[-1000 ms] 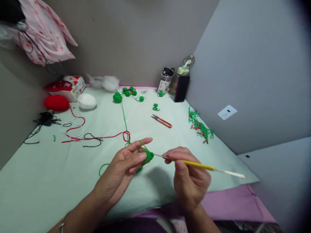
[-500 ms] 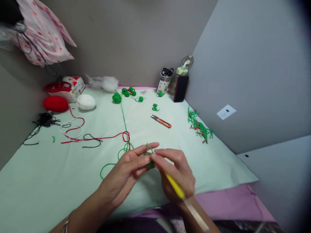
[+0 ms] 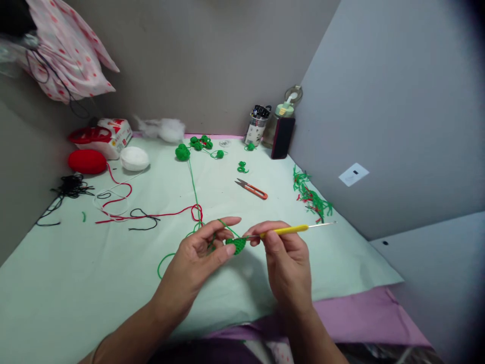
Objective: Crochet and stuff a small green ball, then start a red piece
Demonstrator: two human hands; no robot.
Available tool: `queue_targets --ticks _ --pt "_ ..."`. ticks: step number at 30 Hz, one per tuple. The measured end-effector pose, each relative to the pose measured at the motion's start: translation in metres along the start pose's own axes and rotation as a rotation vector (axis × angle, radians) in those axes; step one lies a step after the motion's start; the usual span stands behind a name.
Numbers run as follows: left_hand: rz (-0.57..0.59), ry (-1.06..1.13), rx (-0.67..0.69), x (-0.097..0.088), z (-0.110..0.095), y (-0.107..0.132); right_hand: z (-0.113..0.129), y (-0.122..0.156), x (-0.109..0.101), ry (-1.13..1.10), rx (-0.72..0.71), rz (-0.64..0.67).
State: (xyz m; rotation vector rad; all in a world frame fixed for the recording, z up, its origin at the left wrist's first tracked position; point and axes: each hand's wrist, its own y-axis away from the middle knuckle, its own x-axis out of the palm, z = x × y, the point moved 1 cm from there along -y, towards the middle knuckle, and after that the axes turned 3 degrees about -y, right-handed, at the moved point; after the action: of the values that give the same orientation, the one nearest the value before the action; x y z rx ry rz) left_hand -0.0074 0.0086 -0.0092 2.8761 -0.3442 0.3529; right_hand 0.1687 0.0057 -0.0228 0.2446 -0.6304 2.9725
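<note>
Between thumb and fingers, my left hand [image 3: 202, 253] pinches a small green crochet piece [image 3: 237, 245]. Green yarn runs over its raised index finger down to the piece. My right hand [image 3: 286, 253] grips a crochet hook [image 3: 290, 230] by its yellow handle, held nearly level. One metal end of the hook meets the top edge of the green piece; the other end points right. From the left hand the yarn leads back to a green yarn ball [image 3: 182, 152], with loose loops lying beside the wrist.
Orange thread snips [image 3: 251, 189] lie beyond the hands. Yarn scraps [image 3: 310, 197] are heaped along the right wall. At left sit a red yarn ball [image 3: 87, 161], a white yarn ball [image 3: 135, 158] and black yarn [image 3: 74, 187]. A phone [image 3: 283, 138] leans near a pen cup [image 3: 255, 129].
The hook has swung from slanting down toward my right wrist to nearly level. My right hand has shifted slightly right and turned, and more of the green piece now shows.
</note>
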Motion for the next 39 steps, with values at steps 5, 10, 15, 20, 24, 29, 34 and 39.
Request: queue_targets --ticks 5,10,15,20,24,29,34,39 --pt "-0.025 -0.064 0.019 0.0 -0.003 0.002 0.006 0.002 0.001 0.02 -0.034 0.02" --pt "-0.136 -0.186 0.069 0.004 -0.003 0.004 0.015 0.01 0.002 0.362 -0.3 0.119" --pt "-0.142 -0.045 0.044 0.011 0.002 0.005 0.01 0.014 0.005 0.785 -0.716 0.23" --pt "0.059 0.318 -0.197 0.007 0.002 0.0 0.008 0.015 0.004 0.604 -0.603 0.118" --pt "0.07 0.318 -0.133 0.004 -0.003 -0.003 0.009 0.008 0.001 0.13 -0.25 -0.01" --pt "0.046 0.185 -0.05 0.009 -0.002 0.0 0.008 0.005 0.007 0.177 -0.215 0.107" --pt "0.025 0.215 -0.073 0.011 0.001 -0.001 0.008 0.016 0.007 0.589 -0.529 0.137" --pt "0.108 0.414 -0.212 0.007 -0.004 -0.006 0.009 0.012 0.0 0.345 -0.396 0.005"
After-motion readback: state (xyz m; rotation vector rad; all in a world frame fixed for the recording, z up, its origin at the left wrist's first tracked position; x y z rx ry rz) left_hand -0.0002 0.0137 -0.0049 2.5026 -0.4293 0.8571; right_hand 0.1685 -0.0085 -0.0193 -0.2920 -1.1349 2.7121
